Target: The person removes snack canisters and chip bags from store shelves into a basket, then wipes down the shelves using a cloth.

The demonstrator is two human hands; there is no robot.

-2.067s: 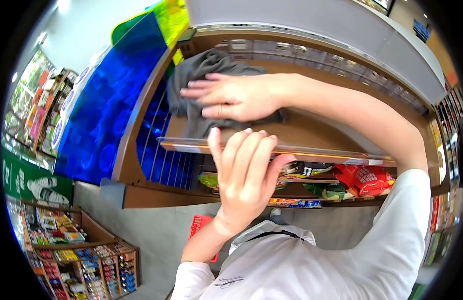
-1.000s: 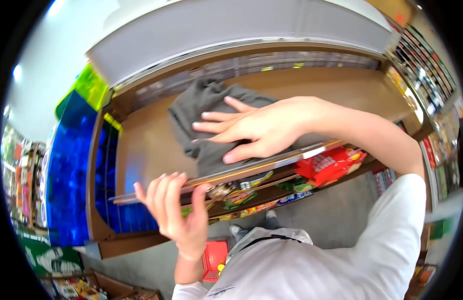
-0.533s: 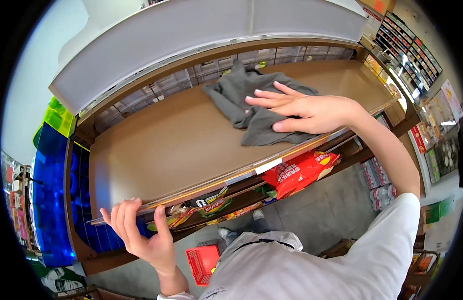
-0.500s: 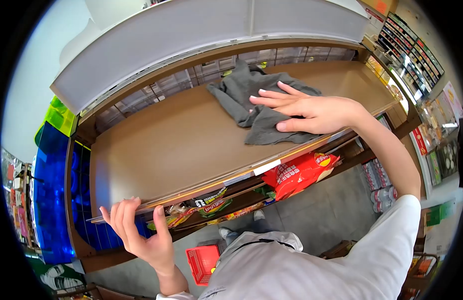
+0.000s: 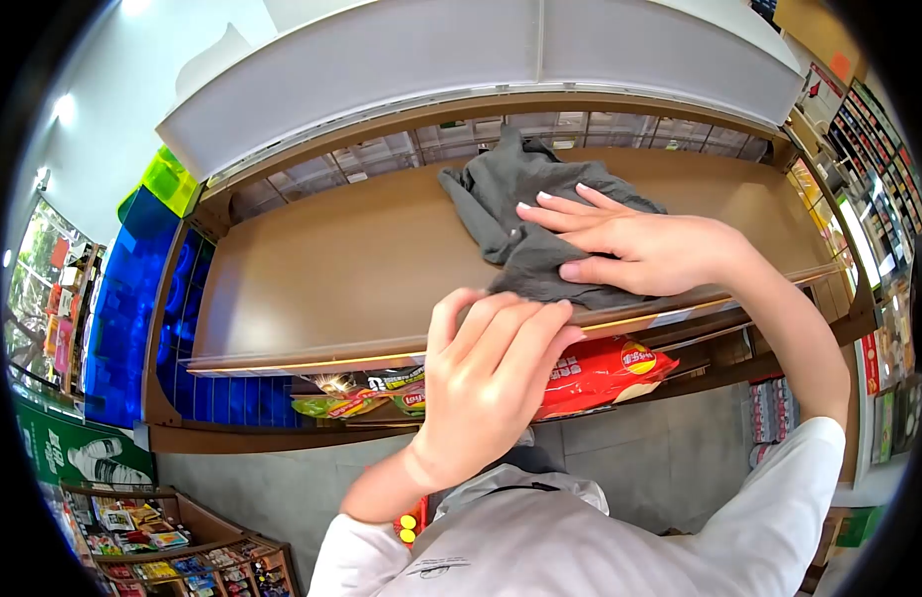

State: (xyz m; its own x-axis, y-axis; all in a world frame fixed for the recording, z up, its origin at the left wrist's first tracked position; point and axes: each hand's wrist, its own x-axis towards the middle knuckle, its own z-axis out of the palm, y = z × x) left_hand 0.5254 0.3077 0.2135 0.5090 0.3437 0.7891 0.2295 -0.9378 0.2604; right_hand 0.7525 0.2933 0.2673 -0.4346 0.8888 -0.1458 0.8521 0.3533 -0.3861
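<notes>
A crumpled dark grey cloth [image 5: 520, 189] lies on the brown shelf board [image 5: 331, 269], right of its middle. My right hand [image 5: 640, 244] rests flat on the cloth with its fingers spread. My left hand [image 5: 491, 358] is at the shelf's front edge, close to the cloth's lower corner; its fingers are bent over the edge and its thumb is at the right. The fingertips touch or nearly touch the cloth, and whether they grip it or the edge is hard to tell. Under the edge, a red snack bag [image 5: 605, 373] sits just right of my left hand.
A grey-white panel [image 5: 431, 50] rises behind the shelf. Blue translucent panels [image 5: 122, 328] stand at the left. More snack bags [image 5: 356, 393] lie on the lower level. A display rack [image 5: 132, 527] is at bottom left, wrapped bottles [image 5: 772, 413] at right on the floor.
My left hand has moved from the shelf's left end rightward along the front edge to beside the cloth. My right hand stays on the cloth. The camera view has shifted.
</notes>
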